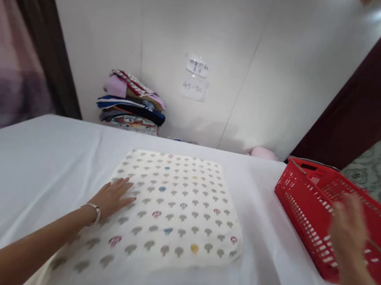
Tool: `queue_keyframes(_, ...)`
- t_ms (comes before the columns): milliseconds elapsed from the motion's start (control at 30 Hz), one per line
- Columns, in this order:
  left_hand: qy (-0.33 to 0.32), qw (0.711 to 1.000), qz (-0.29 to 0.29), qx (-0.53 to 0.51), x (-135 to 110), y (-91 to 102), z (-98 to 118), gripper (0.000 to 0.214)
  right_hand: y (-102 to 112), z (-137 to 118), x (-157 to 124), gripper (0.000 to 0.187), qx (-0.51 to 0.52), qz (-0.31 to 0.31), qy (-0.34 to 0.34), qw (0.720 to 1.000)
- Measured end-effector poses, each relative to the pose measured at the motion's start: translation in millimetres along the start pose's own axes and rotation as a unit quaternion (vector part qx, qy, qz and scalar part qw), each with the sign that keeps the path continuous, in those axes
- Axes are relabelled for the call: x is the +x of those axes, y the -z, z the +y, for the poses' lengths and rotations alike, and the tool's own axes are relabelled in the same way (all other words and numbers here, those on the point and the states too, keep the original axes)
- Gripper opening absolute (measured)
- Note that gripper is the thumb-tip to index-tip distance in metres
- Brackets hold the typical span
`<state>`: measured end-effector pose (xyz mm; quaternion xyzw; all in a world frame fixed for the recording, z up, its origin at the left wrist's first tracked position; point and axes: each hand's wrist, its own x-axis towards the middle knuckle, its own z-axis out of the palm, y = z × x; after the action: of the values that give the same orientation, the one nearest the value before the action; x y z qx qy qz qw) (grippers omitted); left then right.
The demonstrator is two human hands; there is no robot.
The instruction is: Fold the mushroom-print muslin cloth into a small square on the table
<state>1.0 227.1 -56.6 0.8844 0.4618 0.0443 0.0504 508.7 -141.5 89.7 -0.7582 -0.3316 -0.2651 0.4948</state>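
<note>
A cream cloth (172,203) printed with grey mushrooms and a few coloured ones lies spread on the white-covered bed or table. Its near left part reaches toward me under my left forearm. My left hand (112,200), a bracelet at its wrist, rests flat on the cloth's left side with the fingers spread. To the right, my right hand (348,227) is raised in front of the red basket (308,207), blurred by motion. Its fingers look stretched upward, and I see nothing in them. Whether it touches the basket I cannot tell.
Folded clothes (132,105) are stacked at the back left against the wall. Two paper notes (193,86) are stuck on the wall. Something pink (263,153) shows behind the far edge. A pink curtain (3,55) hangs at the left.
</note>
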Motion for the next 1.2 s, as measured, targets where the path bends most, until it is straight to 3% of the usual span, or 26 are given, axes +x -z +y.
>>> queue_keyframes(33,-0.002,1.0,-0.019,0.004,-24.3,2.3,2.1,0.059,19.5,-10.5,1.7,0.067,0.054,0.063,-0.017,0.996)
queue_keyframes(67,-0.002,0.999,-0.033,0.006,-46.5,5.1,3.3,0.059,32.6,-20.3,-1.0,0.061,0.087,0.083,-0.026,0.992)
queue_keyframes(100,0.003,0.999,-0.041,0.005,-66.1,7.9,3.6,0.058,39.3,-28.9,-9.1,0.056,0.105,0.058,-0.031,0.992)
queue_keyframes(133,0.015,0.999,-0.04,0.001,-83.0,10.3,3.4,0.058,40.0,-36.6,-23.0,0.051,0.118,0.002,-0.035,0.992)
queue_keyframes(167,0.031,0.999,-0.037,-0.003,-97.3,12.2,3.3,0.057,35.6,-43.8,-42.4,0.046,0.121,-0.092,-0.037,0.988)
queue_keyframes(267,0.052,0.998,0.008,-0.02,-129.1,14.5,9.2,0.053,4.0,-66.7,-120.5,0.043,0.135,-0.336,-0.02,0.932)
queue_keyframes(333,0.012,0.997,0.061,-0.036,-145.4,14.4,22.3,0.046,-20.3,-86.3,-172.1,0.035,0.137,-0.427,0.039,0.893)
queue_keyframes(400,-0.05,0.992,0.101,-0.055,-159.9,13.9,41.3,0.04,-39.8,-108.2,-210.6,0.031,0.154,-0.474,0.104,0.861)
queue_keyframes(500,-0.115,0.985,0.108,-0.071,-175.9,11.8,70.1,0.034,-58.0,-136.7,-240.1,0.028,0.164,-0.479,0.174,0.845)
queue_keyframes(667,-0.158,0.981,0.087,-0.066,-178.4,2.5,97.1,0.024,-75.8,-157.1,-250.2,0.027,0.113,-0.505,0.235,0.823)
queue_keyframes(933,-0.195,0.967,0.147,-0.065,-168.4,-9.2,102.7,0.022,-100.4,-160.9,-261.6,0.019,0.097,-0.477,0.326,0.81)
queue_keyframes(1200,-0.176,0.974,0.129,-0.065,-167.0,-6.8,109.2,0.022,-108.5,-161.0,-267.0,0.019,0.099,-0.479,0.3,0.819)
